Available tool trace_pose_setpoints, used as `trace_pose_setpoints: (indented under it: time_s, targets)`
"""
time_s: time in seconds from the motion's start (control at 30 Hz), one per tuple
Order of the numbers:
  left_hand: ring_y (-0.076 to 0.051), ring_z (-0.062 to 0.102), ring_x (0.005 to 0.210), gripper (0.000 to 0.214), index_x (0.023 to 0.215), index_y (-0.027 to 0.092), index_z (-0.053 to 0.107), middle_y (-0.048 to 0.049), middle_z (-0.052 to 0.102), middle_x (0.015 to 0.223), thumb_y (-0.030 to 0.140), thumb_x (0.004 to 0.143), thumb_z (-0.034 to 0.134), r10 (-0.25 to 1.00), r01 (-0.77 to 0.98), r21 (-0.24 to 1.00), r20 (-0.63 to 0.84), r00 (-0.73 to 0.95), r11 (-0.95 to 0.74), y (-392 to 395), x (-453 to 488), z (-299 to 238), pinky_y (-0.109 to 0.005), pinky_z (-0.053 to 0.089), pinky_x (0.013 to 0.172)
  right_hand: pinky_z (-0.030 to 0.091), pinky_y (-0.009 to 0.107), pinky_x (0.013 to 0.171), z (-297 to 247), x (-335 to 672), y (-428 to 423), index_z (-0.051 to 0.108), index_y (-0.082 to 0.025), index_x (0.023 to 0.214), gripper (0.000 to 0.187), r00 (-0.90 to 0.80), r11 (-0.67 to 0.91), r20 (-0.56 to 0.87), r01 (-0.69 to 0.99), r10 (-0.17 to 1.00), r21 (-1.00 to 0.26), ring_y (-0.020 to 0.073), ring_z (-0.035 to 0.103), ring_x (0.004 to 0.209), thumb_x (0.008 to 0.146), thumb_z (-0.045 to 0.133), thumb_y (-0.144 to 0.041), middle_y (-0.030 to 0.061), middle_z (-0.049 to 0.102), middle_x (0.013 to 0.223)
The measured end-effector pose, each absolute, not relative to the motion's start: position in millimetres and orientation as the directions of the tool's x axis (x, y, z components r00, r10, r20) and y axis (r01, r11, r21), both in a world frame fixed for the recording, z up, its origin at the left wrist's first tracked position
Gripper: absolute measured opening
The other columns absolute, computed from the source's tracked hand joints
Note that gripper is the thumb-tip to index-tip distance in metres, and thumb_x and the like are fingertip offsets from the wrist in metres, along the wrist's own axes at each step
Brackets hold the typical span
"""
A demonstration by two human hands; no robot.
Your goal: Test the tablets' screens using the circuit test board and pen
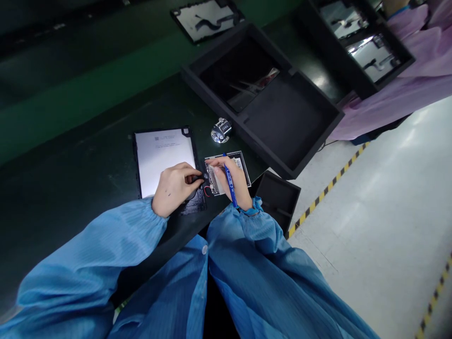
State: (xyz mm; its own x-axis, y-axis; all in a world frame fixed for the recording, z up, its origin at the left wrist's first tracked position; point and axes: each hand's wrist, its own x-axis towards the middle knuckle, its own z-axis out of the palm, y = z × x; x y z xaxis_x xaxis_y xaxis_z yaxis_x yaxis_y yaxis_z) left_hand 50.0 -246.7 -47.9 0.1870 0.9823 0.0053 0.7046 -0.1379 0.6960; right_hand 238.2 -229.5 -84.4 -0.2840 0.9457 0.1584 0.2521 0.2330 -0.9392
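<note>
My left hand (174,188) rests over the lower right of a display panel with a white back (164,155). Its thumb and fingers are pinched together on a black flat cable (204,177), mostly hidden by the fingertips. Beside the panel lies a small circuit board (212,181) with a short red wire, on a white-edged black plate (244,162). Over this board my right hand (235,181) is closed around a blue pen (230,181), which slants back across the palm. The right fingertips reach the board's upper left edge; whether they press on it cannot be made out.
A shiny metal dispenser (221,130) stands behind the board. Farther back is a black foam tray (293,122) with a dark glossy screen in one compartment. Another panel (206,21) lies beyond. A smaller black tray (277,197) sits low at right. A person in pink (420,70) is beside another tray.
</note>
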Motion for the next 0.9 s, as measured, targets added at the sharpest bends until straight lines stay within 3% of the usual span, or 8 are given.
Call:
trace_pose_setpoints:
  time_s: [0.6, 0.73, 0.9]
  targets:
    - [-0.019, 0.065, 0.073, 0.016, 0.086, 0.02, 0.077, -0.0051, 0.074, 0.089, 0.027, 0.084, 0.062, 0.987, 0.738, 0.661, 0.029, 0.16, -0.14, -248.7, 56.2, -47.2, -0.033, 0.05, 0.073, 0.048, 0.035, 0.099, -80.3, 238.0, -229.3, 0.06, -0.026, 0.103, 0.013, -0.288, 0.236, 0.159, 0.258, 0.944, -0.937, 0.0188, 0.065, 0.107, 0.101, 0.05, -0.033, 0.0023, 0.071, 0.119]
    - [-0.02, 0.066, 0.076, 0.018, 0.087, 0.017, 0.077, -0.0073, 0.074, 0.089, 0.026, 0.085, 0.062, 0.988, 0.73, 0.668, 0.051, 0.148, -0.144, -250.1, 58.4, -49.0, -0.033, 0.05, 0.074, 0.047, 0.036, 0.1, -76.7, 239.3, -229.2, 0.06, -0.026, 0.105, 0.01, -0.315, 0.271, 0.178, 0.28, 0.932, -0.921, 0.0196, 0.064, 0.111, 0.099, 0.051, -0.025, 0.0028, 0.07, 0.122]
    - [-0.019, 0.065, 0.073, 0.016, 0.087, 0.019, 0.075, -0.0064, 0.073, 0.089, 0.027, 0.085, 0.061, 0.987, 0.734, 0.663, 0.038, 0.159, -0.144, -249.0, 58.3, -49.3, -0.033, 0.05, 0.073, 0.046, 0.039, 0.099, -77.5, 239.8, -226.0, 0.06, -0.027, 0.107, 0.022, -0.352, 0.336, 0.211, 0.347, 0.912, -0.875, 0.0223, 0.061, 0.11, 0.089, 0.059, -0.015, 0.0013, 0.07, 0.122]
